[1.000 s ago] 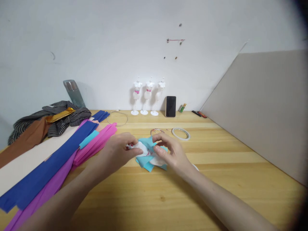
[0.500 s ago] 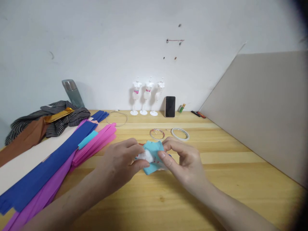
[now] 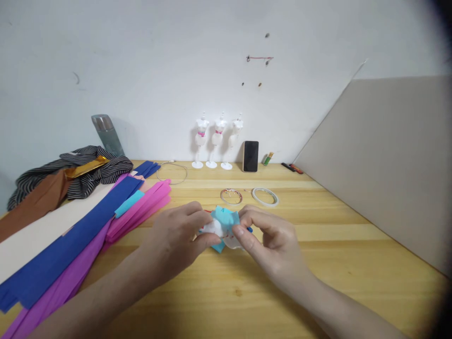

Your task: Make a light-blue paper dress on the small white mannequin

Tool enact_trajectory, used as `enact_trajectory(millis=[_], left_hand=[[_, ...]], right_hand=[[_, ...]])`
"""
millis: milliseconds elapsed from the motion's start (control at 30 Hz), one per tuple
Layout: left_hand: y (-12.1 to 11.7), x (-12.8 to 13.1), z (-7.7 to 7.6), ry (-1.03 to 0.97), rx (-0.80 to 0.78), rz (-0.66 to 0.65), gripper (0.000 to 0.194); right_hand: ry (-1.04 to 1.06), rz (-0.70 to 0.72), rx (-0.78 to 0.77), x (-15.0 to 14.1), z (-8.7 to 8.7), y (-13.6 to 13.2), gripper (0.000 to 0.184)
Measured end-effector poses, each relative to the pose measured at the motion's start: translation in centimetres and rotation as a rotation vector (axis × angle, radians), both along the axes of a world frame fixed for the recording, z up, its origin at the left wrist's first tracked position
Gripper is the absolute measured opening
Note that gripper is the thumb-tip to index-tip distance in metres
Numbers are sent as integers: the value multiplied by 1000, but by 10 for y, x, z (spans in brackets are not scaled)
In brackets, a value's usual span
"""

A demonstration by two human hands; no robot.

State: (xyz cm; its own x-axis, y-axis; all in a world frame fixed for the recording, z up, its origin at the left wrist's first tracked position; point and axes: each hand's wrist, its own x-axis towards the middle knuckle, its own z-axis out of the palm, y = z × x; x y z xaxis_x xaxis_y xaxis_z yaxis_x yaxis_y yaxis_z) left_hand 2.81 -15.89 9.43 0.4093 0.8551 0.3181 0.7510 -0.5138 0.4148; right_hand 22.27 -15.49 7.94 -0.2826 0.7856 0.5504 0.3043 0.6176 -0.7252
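Sheet is now pinched in right hand, left hand still gripping white form.

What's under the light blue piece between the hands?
Along the lower edge of the light blue piece, a white form partly shows. Whatever lies under the piece is covered; the left hand and right hand hide more of the form.

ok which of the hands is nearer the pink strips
Left. The left hand is just right of the pink strips, toward the person; the right hand is farther right, beyond the left one.
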Motion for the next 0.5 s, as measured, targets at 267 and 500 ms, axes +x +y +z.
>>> enact_trajectory(millis=[267, 500], left_hand=[[9, -1, -4, -175, -130, 52, 12], [28, -9, -18, -370, -459, 54, 21]], right_hand=[[-106, 80, -6, 2, -4, 9, 18], [-249, 70, -33, -3, -16, 18, 10]])
